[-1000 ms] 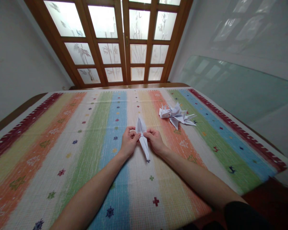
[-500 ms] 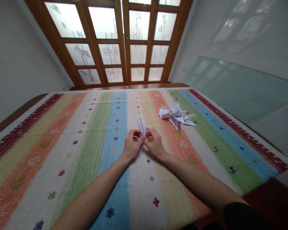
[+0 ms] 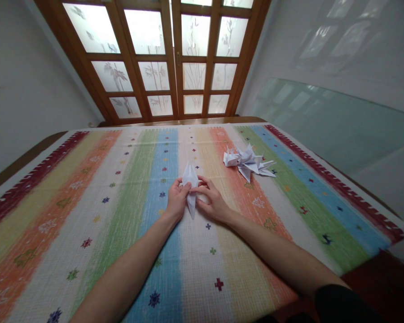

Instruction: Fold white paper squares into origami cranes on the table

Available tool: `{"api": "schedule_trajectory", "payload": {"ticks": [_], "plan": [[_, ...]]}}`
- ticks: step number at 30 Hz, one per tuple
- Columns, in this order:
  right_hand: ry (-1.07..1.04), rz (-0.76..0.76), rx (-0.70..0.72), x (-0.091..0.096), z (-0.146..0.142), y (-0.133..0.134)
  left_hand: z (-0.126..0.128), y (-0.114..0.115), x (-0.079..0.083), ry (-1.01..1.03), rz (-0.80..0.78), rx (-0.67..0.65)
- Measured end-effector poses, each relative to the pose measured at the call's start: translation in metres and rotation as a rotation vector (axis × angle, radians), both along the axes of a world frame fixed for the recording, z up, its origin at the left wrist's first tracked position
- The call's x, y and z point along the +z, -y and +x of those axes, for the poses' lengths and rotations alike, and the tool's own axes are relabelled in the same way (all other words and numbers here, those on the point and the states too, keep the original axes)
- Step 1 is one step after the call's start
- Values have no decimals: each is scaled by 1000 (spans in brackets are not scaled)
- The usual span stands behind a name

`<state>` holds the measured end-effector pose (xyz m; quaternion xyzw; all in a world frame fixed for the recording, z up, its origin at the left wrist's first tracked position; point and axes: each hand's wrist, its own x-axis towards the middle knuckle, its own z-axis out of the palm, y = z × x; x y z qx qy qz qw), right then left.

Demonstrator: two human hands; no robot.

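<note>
Paper, white and folded to a point, sits between my fingertips over the striped tablecloth — left hand pinches its left edge, right hand its right edge, both sets of fingers closed on it. Folded figures lie well apart, to the right.

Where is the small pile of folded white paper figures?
Head view: the pile of folded white paper figures lies on the striped tablecloth, right of and beyond the right hand pinching a white folded paper.
</note>
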<state>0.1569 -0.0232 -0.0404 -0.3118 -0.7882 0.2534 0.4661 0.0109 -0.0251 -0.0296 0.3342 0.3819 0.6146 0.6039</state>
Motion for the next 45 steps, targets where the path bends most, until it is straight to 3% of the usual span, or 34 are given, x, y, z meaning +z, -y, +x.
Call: {"api": "schedule_trajectory", "payload": {"ticks": [11,23,27,32,39,42,45], "plan": [[-161,-115,-116,1,2,-6,2,2,-3,-8,16,-181],[-374,-363,-256,7,-8,2,1,4,-1,-133,71,-202],[-487,-433,-315,6,-10,1,-2,6,3,-354,171,-163],[-537,-554,-209,8,-9,-3,-2,7,5,-543,212,-51],[-543,-721,-100,10,-5,-9,-6,0,6,-512,177,-43],[-509,-681,-133,11,-5,-7,-4,1,5,-478,182,-54],[-487,-618,-221,11,-6,-4,1,4,0,-412,151,57]]}}
